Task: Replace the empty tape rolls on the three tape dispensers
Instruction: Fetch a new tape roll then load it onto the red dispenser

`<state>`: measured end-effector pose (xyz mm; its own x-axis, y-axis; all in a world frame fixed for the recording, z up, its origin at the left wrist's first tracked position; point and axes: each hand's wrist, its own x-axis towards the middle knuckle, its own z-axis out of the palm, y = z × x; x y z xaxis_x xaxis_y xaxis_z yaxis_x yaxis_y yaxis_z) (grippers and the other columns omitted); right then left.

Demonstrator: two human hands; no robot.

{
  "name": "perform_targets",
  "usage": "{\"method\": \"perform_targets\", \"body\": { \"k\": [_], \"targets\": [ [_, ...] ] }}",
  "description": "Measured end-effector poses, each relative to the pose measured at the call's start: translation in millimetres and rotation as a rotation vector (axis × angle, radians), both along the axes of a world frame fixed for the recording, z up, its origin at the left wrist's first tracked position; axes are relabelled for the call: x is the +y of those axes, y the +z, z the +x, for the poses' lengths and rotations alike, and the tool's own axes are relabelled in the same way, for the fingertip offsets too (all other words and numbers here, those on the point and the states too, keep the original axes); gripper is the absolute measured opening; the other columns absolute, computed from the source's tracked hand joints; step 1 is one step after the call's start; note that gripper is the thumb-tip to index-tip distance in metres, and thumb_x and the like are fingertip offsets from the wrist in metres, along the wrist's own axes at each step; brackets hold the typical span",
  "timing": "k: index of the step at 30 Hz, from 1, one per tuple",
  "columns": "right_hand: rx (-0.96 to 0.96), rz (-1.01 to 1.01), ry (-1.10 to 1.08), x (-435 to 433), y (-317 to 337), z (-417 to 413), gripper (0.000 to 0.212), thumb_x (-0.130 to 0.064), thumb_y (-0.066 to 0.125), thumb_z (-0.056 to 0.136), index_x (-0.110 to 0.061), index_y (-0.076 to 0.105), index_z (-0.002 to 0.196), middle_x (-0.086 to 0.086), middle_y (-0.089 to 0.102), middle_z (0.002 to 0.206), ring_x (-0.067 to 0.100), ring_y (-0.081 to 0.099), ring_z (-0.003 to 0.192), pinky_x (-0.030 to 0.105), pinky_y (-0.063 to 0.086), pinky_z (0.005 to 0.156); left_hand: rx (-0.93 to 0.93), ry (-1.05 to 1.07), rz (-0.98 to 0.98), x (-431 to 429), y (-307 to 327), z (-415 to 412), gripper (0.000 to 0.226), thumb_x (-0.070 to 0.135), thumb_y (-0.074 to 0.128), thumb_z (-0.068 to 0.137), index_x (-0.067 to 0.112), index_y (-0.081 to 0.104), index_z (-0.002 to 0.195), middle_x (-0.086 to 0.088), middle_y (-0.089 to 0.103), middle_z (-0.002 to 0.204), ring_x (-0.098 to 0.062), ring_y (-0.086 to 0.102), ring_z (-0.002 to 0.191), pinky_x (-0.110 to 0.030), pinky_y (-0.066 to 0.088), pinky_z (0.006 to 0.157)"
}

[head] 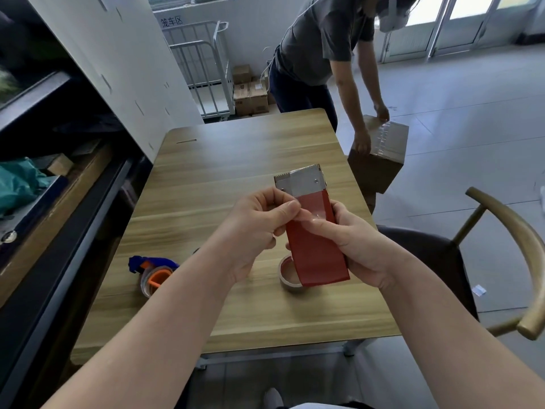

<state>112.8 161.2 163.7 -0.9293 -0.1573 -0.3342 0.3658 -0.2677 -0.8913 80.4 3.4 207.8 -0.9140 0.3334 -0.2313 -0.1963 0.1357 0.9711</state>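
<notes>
Head: "笼车区" wall sign (172,21); hand-held red dispenser (315,255)

The table's (250,149) far half lies open; blue dispenser (153,268) and apparent tape roll (287,277) obstruct nearer.

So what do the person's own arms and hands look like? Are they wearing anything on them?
Both arms are bare as far as the picture shows. There are no sleeves on the left arm or the right arm. The left hand and right hand have no gloves, and no rings, watch or bracelets can be seen. The one thumbnail that shows looks short and unpainted.
</notes>
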Motion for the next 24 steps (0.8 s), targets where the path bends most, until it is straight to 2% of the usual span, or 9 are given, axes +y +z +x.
{"method": "perform_targets", "body": {
  "k": [4,9,15,17,20,24],
  "targets": [
    [-0.019,-0.029,-0.007,-1.2,0.2,-2.0,0.054,-0.020,0.069,0.087,-0.019,0.041,0.133,0.018,0.072,0.111,0.033,0.073,0.097,0.048,0.059,0.081,0.041,0.006,-0.045,1.6,-1.7,-2.1,0.017,0.004,0.059,0.093,0.014,0.056,0.079,-0.002,0.072,0.074,-0.005,0.036,0.049,-0.014,0.027,0.040],
    [-0.024,-0.087,-0.003,-2.3,-1.7,-3.8,0.048,-0.013,0.064,0.091,-0.014,0.042,0.134,0.022,0.070,0.114,0.037,0.070,0.100,0.045,0.060,0.080,0.088,0.017,-0.086,7.1,-4.6,-2.6,0.021,-0.002,0.056,0.093,0.010,0.054,0.077,-0.010,0.067,0.076,0.002,0.044,0.038,-0.008,0.031,0.039],
    [-0.029,-0.116,0.034,4.8,-1.3,-6.8,0.049,-0.015,0.065,0.088,-0.016,0.045,0.132,0.021,0.070,0.116,0.037,0.071,0.100,0.046,0.060,0.081,0.118,0.084,-0.159,1.8,-12.4,-9.4,0.022,0.004,0.058,0.094,0.016,0.056,0.075,0.002,0.072,0.068,-0.003,0.041,0.045,-0.011,0.034,0.041],
    [-0.034,-0.124,0.040,4.6,-2.1,-8.2,0.051,-0.016,0.065,0.085,-0.014,0.046,0.132,0.022,0.071,0.114,0.038,0.071,0.101,0.048,0.059,0.084,0.123,0.083,-0.167,1.7,-13.2,-9.6,0.021,0.005,0.058,0.094,0.016,0.056,0.075,-0.001,0.073,0.072,0.000,0.043,0.044,-0.010,0.034,0.041],
    [-0.052,-0.157,0.008,2.3,-6.2,-11.3,0.043,-0.014,0.059,0.092,-0.008,0.049,0.134,0.026,0.068,0.116,0.042,0.068,0.103,0.054,0.054,0.091,0.142,0.081,-0.202,2.6,-13.0,-8.8,0.019,0.006,0.060,0.092,0.016,0.058,0.076,-0.006,0.075,0.078,0.001,0.044,0.041,-0.011,0.034,0.040],
    [-0.055,-0.189,0.040,0.5,-8.4,-12.0,0.047,-0.034,0.042,0.097,-0.004,0.060,0.129,0.026,0.065,0.120,0.041,0.065,0.105,0.057,0.047,0.099,0.187,0.097,-0.257,2.4,-15.6,-7.8,0.016,0.008,0.062,0.091,0.015,0.061,0.077,-0.006,0.076,0.077,0.002,0.049,0.039,-0.012,0.038,0.041]
  ]
}}
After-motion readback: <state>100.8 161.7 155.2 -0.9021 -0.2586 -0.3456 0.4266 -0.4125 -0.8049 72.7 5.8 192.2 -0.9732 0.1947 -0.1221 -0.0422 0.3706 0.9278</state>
